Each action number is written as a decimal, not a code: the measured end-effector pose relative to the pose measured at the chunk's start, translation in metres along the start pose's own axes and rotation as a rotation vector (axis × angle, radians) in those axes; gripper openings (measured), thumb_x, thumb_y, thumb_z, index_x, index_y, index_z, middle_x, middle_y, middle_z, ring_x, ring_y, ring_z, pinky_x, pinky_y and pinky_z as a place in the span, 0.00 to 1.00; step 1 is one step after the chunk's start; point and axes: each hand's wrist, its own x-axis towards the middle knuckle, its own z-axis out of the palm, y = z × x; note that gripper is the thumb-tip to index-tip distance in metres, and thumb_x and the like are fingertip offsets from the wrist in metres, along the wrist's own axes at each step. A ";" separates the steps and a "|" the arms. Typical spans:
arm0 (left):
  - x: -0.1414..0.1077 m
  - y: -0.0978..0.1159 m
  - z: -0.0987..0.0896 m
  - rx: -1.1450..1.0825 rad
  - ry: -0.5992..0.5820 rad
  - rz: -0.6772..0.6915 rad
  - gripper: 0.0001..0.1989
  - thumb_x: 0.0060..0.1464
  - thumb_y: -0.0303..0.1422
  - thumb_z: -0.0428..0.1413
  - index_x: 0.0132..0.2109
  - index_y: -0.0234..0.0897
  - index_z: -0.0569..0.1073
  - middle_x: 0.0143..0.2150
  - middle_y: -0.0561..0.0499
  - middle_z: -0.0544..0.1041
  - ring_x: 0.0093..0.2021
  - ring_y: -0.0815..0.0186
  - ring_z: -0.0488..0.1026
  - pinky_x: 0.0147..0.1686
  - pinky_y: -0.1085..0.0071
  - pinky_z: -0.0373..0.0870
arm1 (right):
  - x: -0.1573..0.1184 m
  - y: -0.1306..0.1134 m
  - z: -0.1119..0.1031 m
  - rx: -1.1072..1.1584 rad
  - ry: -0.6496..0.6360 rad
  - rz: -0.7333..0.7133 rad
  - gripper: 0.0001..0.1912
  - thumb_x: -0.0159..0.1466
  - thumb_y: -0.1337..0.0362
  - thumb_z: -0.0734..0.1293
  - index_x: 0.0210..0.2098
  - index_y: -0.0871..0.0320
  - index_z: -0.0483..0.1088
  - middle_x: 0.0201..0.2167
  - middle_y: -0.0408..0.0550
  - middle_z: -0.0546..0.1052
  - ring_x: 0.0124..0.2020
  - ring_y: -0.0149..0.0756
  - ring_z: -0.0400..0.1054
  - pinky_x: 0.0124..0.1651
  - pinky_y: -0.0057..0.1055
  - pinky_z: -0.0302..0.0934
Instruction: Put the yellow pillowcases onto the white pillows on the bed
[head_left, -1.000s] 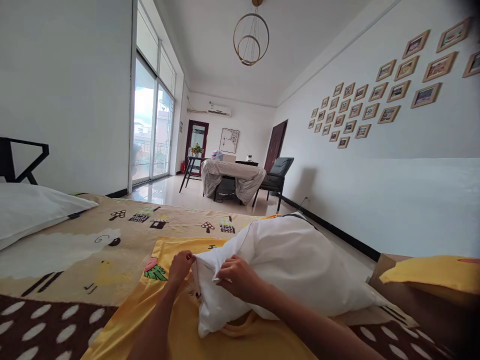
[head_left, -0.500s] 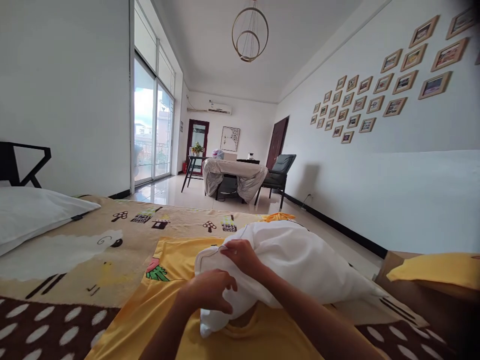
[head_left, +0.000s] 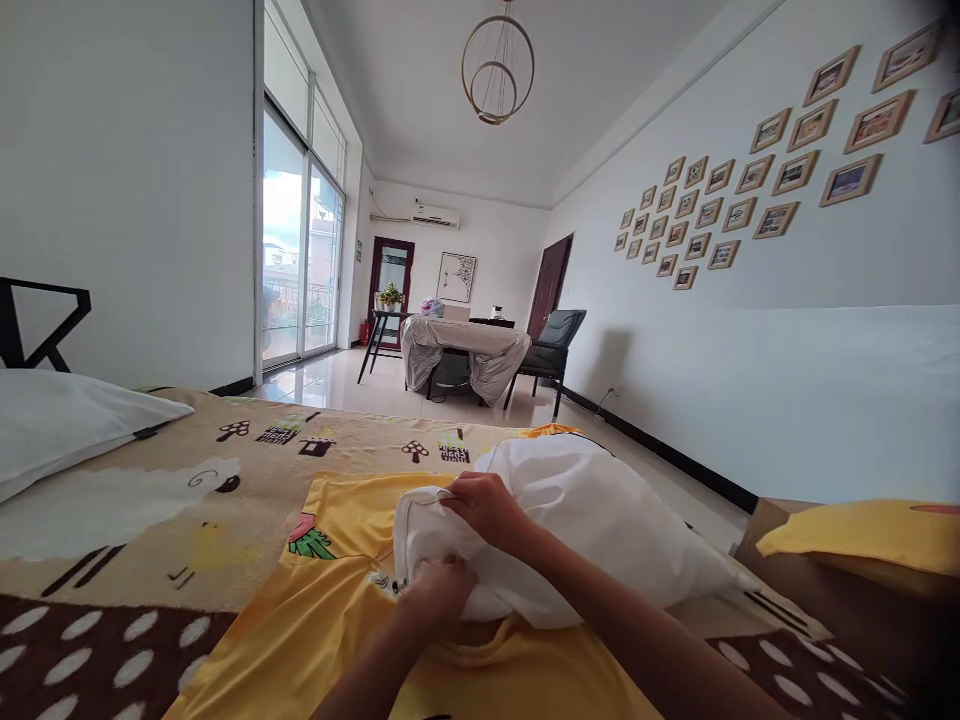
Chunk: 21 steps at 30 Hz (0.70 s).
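Observation:
A white pillow (head_left: 600, 520) lies on yellow printed fabric (head_left: 330, 590), its near left end at my hands. My right hand (head_left: 486, 508) is closed on the pillow's upper left edge, where a seam shows. Lower down, my left hand (head_left: 442, 590) is closed against the same end of the pillow; its fingertips are mostly hidden, so what they grip cannot be made out. A small dark piece shows at the pillow's corner, left of my left hand. A carrot-like print is on the yellow fabric to the left.
The patterned blanket (head_left: 255, 520) spreads beneath everything. Another white pillow (head_left: 67, 420) lies at the far left. A yellow cushion (head_left: 870, 535) rests at the right. Beyond stand a covered table (head_left: 465, 338) and a black chair (head_left: 555, 340).
My left hand has moved up and right onto the pillow, and its fingers have closed. The pillow's lower left corner has shifted up. My right hand keeps its hold.

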 end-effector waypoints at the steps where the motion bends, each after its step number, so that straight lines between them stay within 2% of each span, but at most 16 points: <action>1: -0.002 0.001 -0.006 0.042 0.029 -0.025 0.17 0.45 0.25 0.54 0.45 0.35 0.73 0.48 0.33 0.74 0.50 0.42 0.70 0.47 0.43 0.64 | -0.001 0.001 0.001 -0.002 -0.004 0.007 0.09 0.60 0.69 0.68 0.23 0.59 0.73 0.23 0.43 0.74 0.26 0.29 0.66 0.33 0.24 0.56; 4: -0.008 0.001 -0.027 0.154 0.114 -0.069 0.18 0.45 0.20 0.51 0.45 0.30 0.73 0.46 0.29 0.73 0.51 0.41 0.68 0.48 0.44 0.60 | -0.001 0.006 0.001 0.022 0.029 0.038 0.12 0.59 0.69 0.67 0.19 0.60 0.69 0.21 0.41 0.72 0.25 0.27 0.63 0.31 0.24 0.54; 8: -0.013 -0.007 -0.051 0.199 0.204 -0.033 0.18 0.47 0.16 0.45 0.41 0.35 0.71 0.39 0.39 0.75 0.42 0.52 0.73 0.42 0.58 0.66 | 0.006 0.011 -0.005 0.090 0.110 0.119 0.17 0.58 0.67 0.67 0.15 0.60 0.62 0.14 0.37 0.63 0.21 0.26 0.53 0.28 0.25 0.49; 11: -0.015 -0.012 -0.063 0.192 0.268 -0.008 0.16 0.49 0.16 0.43 0.37 0.38 0.69 0.36 0.44 0.74 0.39 0.57 0.72 0.39 0.63 0.65 | 0.013 0.013 -0.005 0.122 0.148 0.167 0.18 0.57 0.65 0.66 0.13 0.59 0.60 0.13 0.36 0.60 0.21 0.26 0.49 0.27 0.25 0.47; 14: -0.017 -0.013 -0.071 0.109 0.402 0.028 0.13 0.49 0.18 0.43 0.37 0.39 0.67 0.37 0.46 0.72 0.40 0.60 0.69 0.40 0.66 0.65 | 0.017 0.014 -0.002 0.145 0.172 0.189 0.17 0.57 0.65 0.65 0.14 0.59 0.61 0.13 0.37 0.62 0.21 0.26 0.52 0.27 0.25 0.48; 17: -0.018 -0.010 -0.075 -0.125 0.594 0.135 0.09 0.52 0.21 0.44 0.35 0.39 0.64 0.36 0.49 0.69 0.39 0.62 0.66 0.40 0.67 0.64 | 0.021 0.013 0.001 0.181 0.196 0.216 0.11 0.56 0.64 0.65 0.19 0.59 0.66 0.17 0.39 0.69 0.23 0.27 0.58 0.28 0.24 0.52; 21: -0.016 -0.008 -0.073 -0.298 0.718 0.224 0.07 0.59 0.26 0.42 0.36 0.39 0.63 0.36 0.48 0.69 0.39 0.62 0.65 0.42 0.66 0.64 | 0.023 0.010 0.003 0.225 0.194 0.239 0.04 0.55 0.64 0.66 0.28 0.59 0.70 0.21 0.41 0.74 0.25 0.30 0.65 0.29 0.24 0.56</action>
